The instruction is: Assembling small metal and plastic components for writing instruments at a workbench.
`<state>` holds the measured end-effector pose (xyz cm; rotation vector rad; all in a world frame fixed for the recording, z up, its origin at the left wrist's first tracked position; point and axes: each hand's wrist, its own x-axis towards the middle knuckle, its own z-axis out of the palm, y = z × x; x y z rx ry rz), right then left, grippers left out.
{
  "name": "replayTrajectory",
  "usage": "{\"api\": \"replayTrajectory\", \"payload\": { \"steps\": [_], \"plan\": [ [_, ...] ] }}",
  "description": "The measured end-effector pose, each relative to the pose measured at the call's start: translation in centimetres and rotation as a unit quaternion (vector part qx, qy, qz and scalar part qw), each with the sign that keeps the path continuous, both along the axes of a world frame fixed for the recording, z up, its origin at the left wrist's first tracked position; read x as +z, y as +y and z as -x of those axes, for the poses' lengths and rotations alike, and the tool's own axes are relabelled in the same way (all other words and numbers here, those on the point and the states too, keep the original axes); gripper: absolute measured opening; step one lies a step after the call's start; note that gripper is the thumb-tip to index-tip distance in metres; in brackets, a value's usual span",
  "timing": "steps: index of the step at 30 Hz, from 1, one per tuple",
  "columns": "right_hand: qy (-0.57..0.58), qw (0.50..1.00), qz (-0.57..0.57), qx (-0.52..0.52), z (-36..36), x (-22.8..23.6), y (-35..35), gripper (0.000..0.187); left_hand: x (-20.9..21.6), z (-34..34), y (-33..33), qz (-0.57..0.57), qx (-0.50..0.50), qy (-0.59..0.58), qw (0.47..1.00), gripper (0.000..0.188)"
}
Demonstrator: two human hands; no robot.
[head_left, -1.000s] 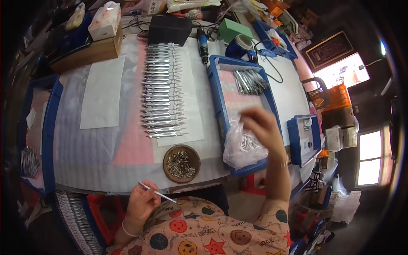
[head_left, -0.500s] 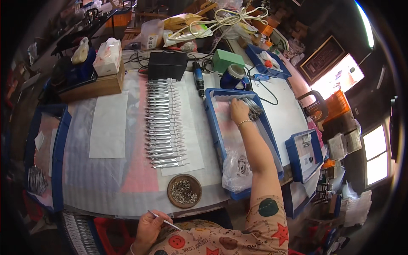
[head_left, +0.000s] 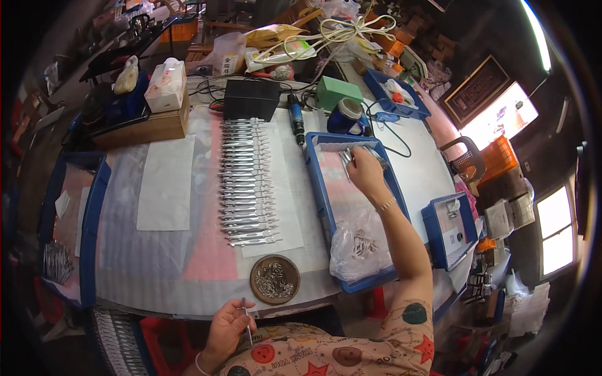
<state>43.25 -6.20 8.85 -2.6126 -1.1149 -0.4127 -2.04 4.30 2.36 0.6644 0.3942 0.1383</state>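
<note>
Your left hand [head_left: 227, 329] is low, in front of the worktop [head_left: 163, 291] edge, fingers clamped on a thin rod [head_left: 251, 332] that points down over the patterned shirt. Your right hand [head_left: 369, 174] is in the far end of the long blue tray [head_left: 320, 191], at the bundle of slim metal pieces [head_left: 379, 156]. Fingertips touch or nearly touch the bundle; can't tell if they're together on a piece or apart, the hand blocks it.

For a clean pick, best go for a piece at the bundle's near side, pinch it mid-length, and ease it out along its own line so neighbours don't snag. Keep your right forearm high over the clear plastic bag [head_left: 359, 247] at the tray's near end; the bag looks loose and could catch. Hold the rod steady, tip away from the shirt, and mind the round bowl [head_left: 254, 283] of small metal parts [head_left: 274, 280] just beyond your left hand; a bump would likely scatter them. Leave the row of metal tools [head_left: 248, 182] left of the tray undisturbed.
</note>
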Motion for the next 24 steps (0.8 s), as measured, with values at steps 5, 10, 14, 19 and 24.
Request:
{"api": "replayTrajectory", "payload": {
  "steps": [5,10,14,19,24],
  "plan": [
    [0.266,0.942,-0.114,0.172,14.0,5.0,-3.8,0.012,-0.5,0.1,-0.9,0.005,-0.019,0.025,0.999,0.027],
    [0.386,0.870,-0.132,0.276,23.5,2.9,-6.5,0.012,0.1,-0.8,-1.9,-0.005,-0.036,0.013,0.999,0.018],
    [0.632,0.741,-0.160,0.162,26.5,-0.5,-8.4,0.011,0.9,-2.5,-2.8,-0.057,-0.065,0.037,0.996,0.011],
    [0.711,0.665,-0.188,0.129,29.2,-1.0,-7.7,0.018,1.0,-3.2,-4.0,-0.083,-0.046,0.056,0.994,0.009],
    [0.620,0.685,-0.312,0.221,30.8,-6.6,-5.6,0.017,0.3,-2.3,-3.2,-0.143,-0.195,0.064,0.968,0.030]
  ]
}}
